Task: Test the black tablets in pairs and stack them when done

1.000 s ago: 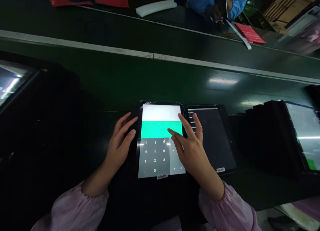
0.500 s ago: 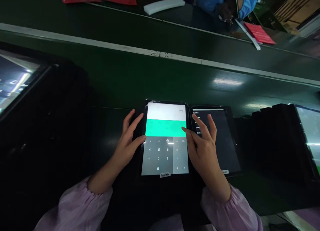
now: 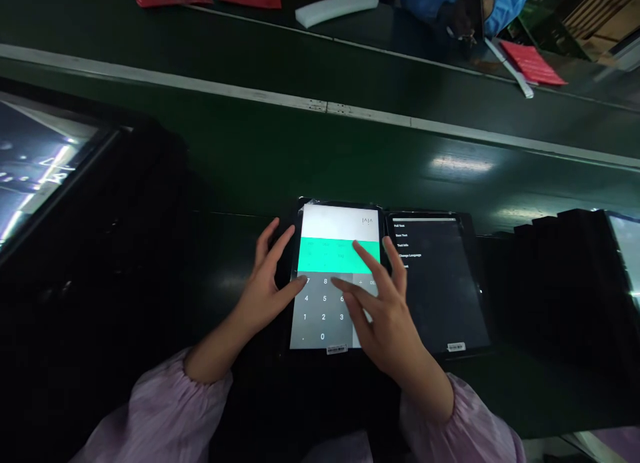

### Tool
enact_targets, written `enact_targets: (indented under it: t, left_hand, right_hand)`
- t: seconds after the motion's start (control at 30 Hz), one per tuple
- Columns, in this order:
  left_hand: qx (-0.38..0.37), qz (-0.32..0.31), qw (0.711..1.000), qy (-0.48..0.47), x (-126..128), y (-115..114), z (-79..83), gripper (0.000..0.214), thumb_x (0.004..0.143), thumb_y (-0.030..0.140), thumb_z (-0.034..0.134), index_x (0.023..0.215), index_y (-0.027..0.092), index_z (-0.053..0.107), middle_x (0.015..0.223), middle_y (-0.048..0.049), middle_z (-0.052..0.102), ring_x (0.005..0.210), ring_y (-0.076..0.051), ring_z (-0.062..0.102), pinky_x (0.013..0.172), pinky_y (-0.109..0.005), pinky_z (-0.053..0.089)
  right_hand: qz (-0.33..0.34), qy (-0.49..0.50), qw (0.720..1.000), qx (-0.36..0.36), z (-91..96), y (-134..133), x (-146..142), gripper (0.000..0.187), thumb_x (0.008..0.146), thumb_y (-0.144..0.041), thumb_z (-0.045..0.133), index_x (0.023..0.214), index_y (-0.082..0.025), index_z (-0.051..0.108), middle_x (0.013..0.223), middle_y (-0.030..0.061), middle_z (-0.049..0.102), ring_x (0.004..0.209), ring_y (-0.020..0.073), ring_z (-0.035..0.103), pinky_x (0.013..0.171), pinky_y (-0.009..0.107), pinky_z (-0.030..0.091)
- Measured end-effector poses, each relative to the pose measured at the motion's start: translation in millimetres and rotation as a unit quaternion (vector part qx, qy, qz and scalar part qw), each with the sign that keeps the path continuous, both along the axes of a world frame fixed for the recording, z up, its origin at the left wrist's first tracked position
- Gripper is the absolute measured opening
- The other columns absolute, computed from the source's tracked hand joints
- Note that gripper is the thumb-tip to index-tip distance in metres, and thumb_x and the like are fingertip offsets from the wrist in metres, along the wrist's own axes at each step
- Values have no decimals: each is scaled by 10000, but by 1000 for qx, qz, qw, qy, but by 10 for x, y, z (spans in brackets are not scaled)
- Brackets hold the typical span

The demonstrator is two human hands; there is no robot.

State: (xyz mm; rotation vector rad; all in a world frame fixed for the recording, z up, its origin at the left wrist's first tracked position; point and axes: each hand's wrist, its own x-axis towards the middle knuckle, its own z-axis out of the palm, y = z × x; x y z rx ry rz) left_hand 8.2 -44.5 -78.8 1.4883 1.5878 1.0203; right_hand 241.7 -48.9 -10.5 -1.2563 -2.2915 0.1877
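A tablet [image 3: 324, 316] lies face up in front of me, its screen lit with a calculator keypad, a green band and a white display. My left hand [image 3: 265, 283] is at its left edge, fingers spread, the thumb over the 7 key. Over the right half of the screen is my right hand [image 3: 387, 309], fingers apart, a fingertip by the 8 and 9 keys; whether it touches the glass I cannot tell. A second tablet [image 3: 440, 296] with a dark text menu lies close on the right, partly behind my right hand.
At left stands a dark stack with a glossy screen [image 3: 45, 163] on top; another dark stack [image 3: 560, 276] is at right. Across the green bench [image 3: 280, 156], a person in blue sleeves [image 3: 507, 9] works near a white foam strip [image 3: 337, 9] and a red pouch [image 3: 534, 63].
My right hand has moved left from the tablet's right edge to over the keypad. The characters on the white display have changed. The view has shifted slightly.
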Motion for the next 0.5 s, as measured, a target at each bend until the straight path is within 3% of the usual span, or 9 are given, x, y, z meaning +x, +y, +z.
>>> enact_targets:
  t: [0.2, 0.5]
  left_hand:
    - [-18, -19, 998, -56, -33, -15, 10, 655, 974, 491, 684, 1601, 403, 514, 1813, -40, 230, 1697, -360, 172, 1320, -590, 312]
    - [-15, 13, 996, -92, -25, -9, 40, 582, 947, 450, 730, 1519, 422, 626, 1789, -9, 328, 1679, -357, 239, 1304, -579, 353]
  right_hand:
    - [-121, 29, 991, 52, -69, 146, 208, 332, 1110, -252, 509, 1118, -229, 840, 1566, 121, 621, 1631, 442, 307, 1202, 745, 452]
    - [-88, -22, 995, 44, -128, 137, 147, 376, 1139, -259, 449, 1222, -213, 812, 1631, 120, 559, 1664, 446, 227, 1216, 757, 431]
